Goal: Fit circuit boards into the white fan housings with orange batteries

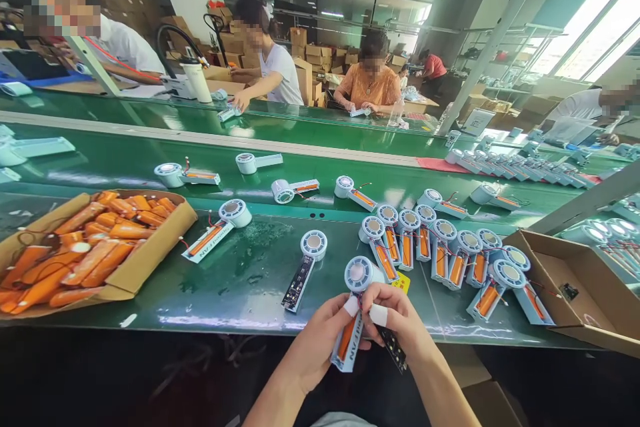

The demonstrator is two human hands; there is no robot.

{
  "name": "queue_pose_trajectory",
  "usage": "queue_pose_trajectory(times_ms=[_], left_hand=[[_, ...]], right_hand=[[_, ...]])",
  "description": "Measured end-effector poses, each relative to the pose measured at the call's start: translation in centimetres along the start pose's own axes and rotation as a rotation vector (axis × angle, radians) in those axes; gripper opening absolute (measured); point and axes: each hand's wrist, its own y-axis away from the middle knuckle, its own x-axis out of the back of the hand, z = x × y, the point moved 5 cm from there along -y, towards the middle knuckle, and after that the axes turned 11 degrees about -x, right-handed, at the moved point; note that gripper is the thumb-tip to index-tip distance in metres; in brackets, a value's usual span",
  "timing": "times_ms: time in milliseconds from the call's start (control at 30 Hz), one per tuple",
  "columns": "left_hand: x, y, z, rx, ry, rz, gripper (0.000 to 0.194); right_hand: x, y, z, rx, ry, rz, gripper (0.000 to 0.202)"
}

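Both hands grip one handheld fan [353,310] just above the worktop's [240,280] near edge: left hand [315,343] wraps the handle, right hand [400,323] pinches a black circuit strip [393,347]. Best seated squarely beside the orange battery [346,339], I'd say, wires unpinched.

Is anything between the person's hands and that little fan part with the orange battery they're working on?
Nothing visible is. The left hand grips the fan unit directly by its handle, with the orange battery showing. The right hand, white tape on its fingertips, presses on the same unit and also holds a dark circuit strip.
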Motion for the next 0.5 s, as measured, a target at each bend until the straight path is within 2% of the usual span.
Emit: queue_pose_trajectory(times_ms=[33,100,233,300,400,500], left_hand=[[-0.4,0.1,0.1,-0.001,0.08,-0.024,0.045],[-0.6,0.2,0.2,-0.042,0.142,0.006,0.044],[0.2,0.4,0.7,-0.184,0.029,0.198,0.044],[0.5,0.5,0.9,-0.221,-0.026,0.24,0.043],[0.6,0.5,1.0,-0.239,-0.036,0.239,0.037],[0.9,0.5,1.6,-0.32,-0.114,0.296,0.036]], right_hand=[[0.3,0.2,-0.3,0.009,0.022,0.0,0.026],[0.9,0.7,-1.1,0.016,0.129,0.028,0.025],[1.8,2.0,-3.3,0.02,0.505,0.229,0.018],[1.6,2.3,-3.9,0.028,0.652,0.307,0.021],[1.1,2.5,-3.9,0.066,0.781,0.427,0.026],[1.0,2.5,-3.4,0.071,0.953,0.601,0.013]])
